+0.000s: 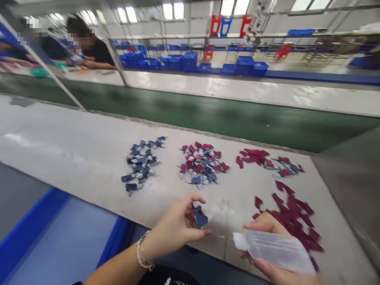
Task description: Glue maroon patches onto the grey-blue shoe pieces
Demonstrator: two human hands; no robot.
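A green conveyor belt (190,114) running across ahead of me, a white workbench (246,89) stretching along its far side, blue plastic crates (175,62) lining the aisle beyond, red plastic stools (284,50) standing further back, daylight coming through high windows (173,10), a pale floor (219,59) shining below.

Bright, even daylight from white rectangular ceiling windows (178,10) along the top edge. Glare streak on the glossy white desk (18,138) at left, faint shadows only. Slanted steel post (44,55) upper left warped by wide-angle distortion. Small red and navy fabric pieces (202,164) fairly sharp.
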